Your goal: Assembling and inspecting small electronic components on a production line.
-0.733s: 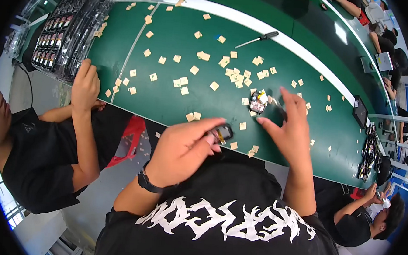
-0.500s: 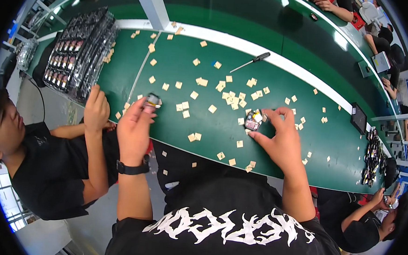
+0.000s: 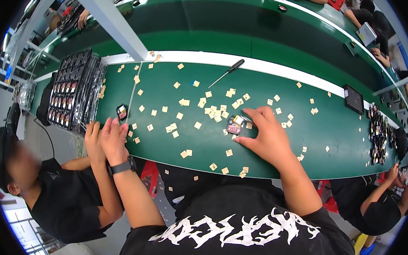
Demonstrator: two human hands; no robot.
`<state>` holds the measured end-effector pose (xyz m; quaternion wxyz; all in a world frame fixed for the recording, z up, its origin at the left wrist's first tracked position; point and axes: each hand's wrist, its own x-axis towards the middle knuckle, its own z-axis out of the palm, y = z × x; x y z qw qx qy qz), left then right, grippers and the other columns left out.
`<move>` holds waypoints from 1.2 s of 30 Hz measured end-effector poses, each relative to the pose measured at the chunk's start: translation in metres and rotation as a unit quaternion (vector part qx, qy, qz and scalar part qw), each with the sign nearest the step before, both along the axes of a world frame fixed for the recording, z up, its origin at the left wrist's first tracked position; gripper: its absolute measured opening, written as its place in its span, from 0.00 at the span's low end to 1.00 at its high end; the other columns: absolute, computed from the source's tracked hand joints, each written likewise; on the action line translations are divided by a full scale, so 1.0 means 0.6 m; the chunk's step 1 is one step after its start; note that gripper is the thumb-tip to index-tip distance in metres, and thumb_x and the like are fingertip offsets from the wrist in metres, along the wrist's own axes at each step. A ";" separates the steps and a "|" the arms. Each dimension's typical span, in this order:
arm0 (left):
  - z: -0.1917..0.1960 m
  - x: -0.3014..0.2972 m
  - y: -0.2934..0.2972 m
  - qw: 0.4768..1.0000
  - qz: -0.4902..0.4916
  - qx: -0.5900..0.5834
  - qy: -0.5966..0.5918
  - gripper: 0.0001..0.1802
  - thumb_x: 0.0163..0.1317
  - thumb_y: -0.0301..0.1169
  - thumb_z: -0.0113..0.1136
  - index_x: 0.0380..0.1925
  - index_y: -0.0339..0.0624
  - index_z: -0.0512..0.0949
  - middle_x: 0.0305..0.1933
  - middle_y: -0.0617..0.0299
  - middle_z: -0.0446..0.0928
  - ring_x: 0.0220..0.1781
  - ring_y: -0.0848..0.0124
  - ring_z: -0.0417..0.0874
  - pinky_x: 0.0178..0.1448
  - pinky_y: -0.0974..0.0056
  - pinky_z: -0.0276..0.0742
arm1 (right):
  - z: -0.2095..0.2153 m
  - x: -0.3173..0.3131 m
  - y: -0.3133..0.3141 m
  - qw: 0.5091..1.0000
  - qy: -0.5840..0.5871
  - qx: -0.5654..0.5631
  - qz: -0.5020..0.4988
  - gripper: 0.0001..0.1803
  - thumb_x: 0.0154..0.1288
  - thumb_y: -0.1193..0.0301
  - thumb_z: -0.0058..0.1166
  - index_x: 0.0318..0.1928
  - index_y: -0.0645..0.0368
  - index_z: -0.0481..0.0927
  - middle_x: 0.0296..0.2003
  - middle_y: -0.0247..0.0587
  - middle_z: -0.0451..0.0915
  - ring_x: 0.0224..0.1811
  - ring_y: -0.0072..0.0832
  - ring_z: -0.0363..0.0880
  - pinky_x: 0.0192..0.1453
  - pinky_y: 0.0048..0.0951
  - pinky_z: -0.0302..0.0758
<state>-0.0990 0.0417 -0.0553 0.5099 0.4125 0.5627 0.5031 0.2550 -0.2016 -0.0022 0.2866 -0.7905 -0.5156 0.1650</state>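
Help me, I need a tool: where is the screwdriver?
The screwdriver lies at the table's far edge, beside the white strip, beyond the scattered tan squares.

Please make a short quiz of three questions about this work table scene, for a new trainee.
1. True or false: the right hand rests on the green table with its fingers at a small dark part.
2. What lies just in front of the left hand? A) a small dark part B) the screwdriver C) a paper cup
3. Fill in: the black trays are stacked at the ______ end of the table, from the person's view.

Key: 1 true. 2 A. 3 left.
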 end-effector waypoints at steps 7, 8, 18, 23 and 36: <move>0.010 0.047 -0.055 0.996 0.046 0.073 -0.017 0.29 0.74 0.23 0.53 0.72 0.26 0.60 0.67 0.48 0.71 0.48 0.64 0.85 0.54 0.63 0.85 | -0.005 0.003 0.019 0.998 0.012 -0.027 0.047 0.33 0.51 0.60 0.77 0.58 0.55 0.81 0.53 0.39 0.75 0.48 0.42 0.84 0.49 0.43 0.82; 0.011 0.060 -0.075 0.996 0.047 0.074 -0.017 0.29 0.74 0.23 0.53 0.72 0.26 0.60 0.67 0.48 0.71 0.48 0.64 0.85 0.54 0.63 0.85 | -0.004 0.002 0.021 0.998 0.019 -0.028 0.053 0.32 0.51 0.60 0.77 0.56 0.56 0.81 0.52 0.38 0.76 0.47 0.41 0.84 0.48 0.43 0.82; 0.063 0.242 -0.269 0.895 -0.389 -0.097 -0.196 0.26 0.74 0.24 0.55 0.70 0.32 0.66 0.64 0.48 0.77 0.57 0.64 0.85 0.59 0.61 0.84 | 0.017 -0.025 -0.010 0.989 0.050 0.086 0.106 0.30 0.50 0.64 0.77 0.54 0.56 0.81 0.48 0.37 0.77 0.44 0.34 0.85 0.44 0.35 0.83; 0.039 0.260 -0.277 0.848 -0.478 -0.136 -0.183 0.25 0.74 0.18 0.51 0.71 0.32 0.66 0.59 0.50 0.80 0.53 0.68 0.86 0.56 0.66 0.85 | 0.034 -0.038 -0.040 0.983 0.138 0.075 0.091 0.25 0.59 0.65 0.73 0.55 0.57 0.80 0.45 0.41 0.79 0.39 0.34 0.85 0.41 0.35 0.81; 0.035 0.265 -0.287 0.887 -0.457 0.030 0.058 0.23 0.70 0.20 0.58 0.64 0.33 0.75 0.38 0.54 0.83 0.33 0.73 0.84 0.39 0.68 0.80 | 0.022 -0.042 -0.069 0.959 0.280 -0.013 -0.043 0.10 0.76 0.69 0.56 0.40 0.65 0.78 0.25 0.43 0.80 0.23 0.27 0.73 0.29 0.31 0.70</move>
